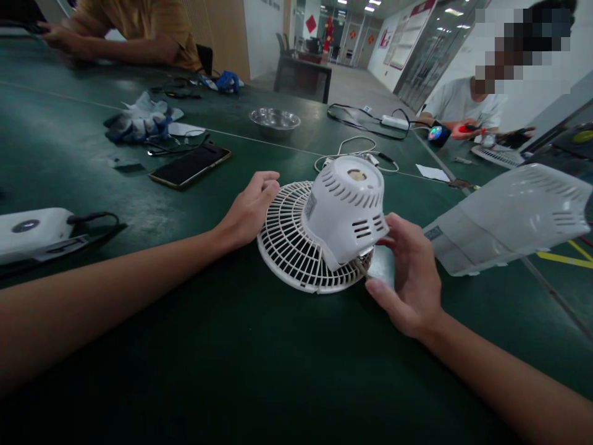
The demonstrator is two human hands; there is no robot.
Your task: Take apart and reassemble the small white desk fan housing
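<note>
A white fan head lies on the green table with its round slatted grille (290, 247) down and its motor housing (345, 201) on top, tilted. At the grille's left rim is my left hand (250, 207), its fingers curled over the edge. My right hand (412, 278) grips a flat silvery metal plate (382, 267) between thumb and fingers, close against the lower right side of the housing. Whether the plate is fixed to the housing cannot be made out. The tips of the right fingers are partly hidden behind the housing and plate.
A white plastic fan stand (514, 216) lies at right. Behind are a metal bowl (275, 122) and a white cable (356, 148). Leftward lie a phone (191, 165), work gloves (139, 120) and a white device (34, 232). Two people sit across the table.
</note>
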